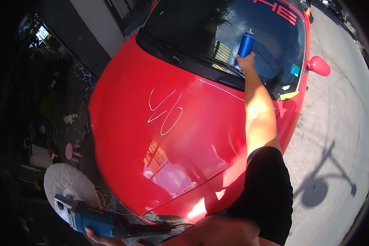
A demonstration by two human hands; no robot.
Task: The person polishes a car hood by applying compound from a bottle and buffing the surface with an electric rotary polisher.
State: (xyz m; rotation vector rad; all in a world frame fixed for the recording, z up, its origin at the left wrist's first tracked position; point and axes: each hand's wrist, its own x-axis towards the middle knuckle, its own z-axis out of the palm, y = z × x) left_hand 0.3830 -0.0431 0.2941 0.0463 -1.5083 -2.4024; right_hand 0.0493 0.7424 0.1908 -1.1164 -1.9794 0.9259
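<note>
My left hand [100, 236] grips the blue body of a Makita angle polisher [93, 218], low at the left, beside the car's front end. A white fluffy wool pad [67, 181] is fitted to the tool. With the arm stretched far forward, my right hand [246, 61] holds a blue bottle [246, 46] over the lower windshield [270, 52], near a wiper. Whether the bottle touches the glass I cannot tell. On the red car hood [126, 92] lie thin squiggled lines of whitish liquid [172, 120], and a longer line runs near the windshield's base.
Yellow tape [289, 96] sits at the windshield's lower right corner. The red side mirror [319, 66] juts out over concrete pavement [332, 123]. A yellow cord [104, 196] lies coiled on the ground by the pad. Farther left are a pink stool [72, 152] and a small animal [70, 118].
</note>
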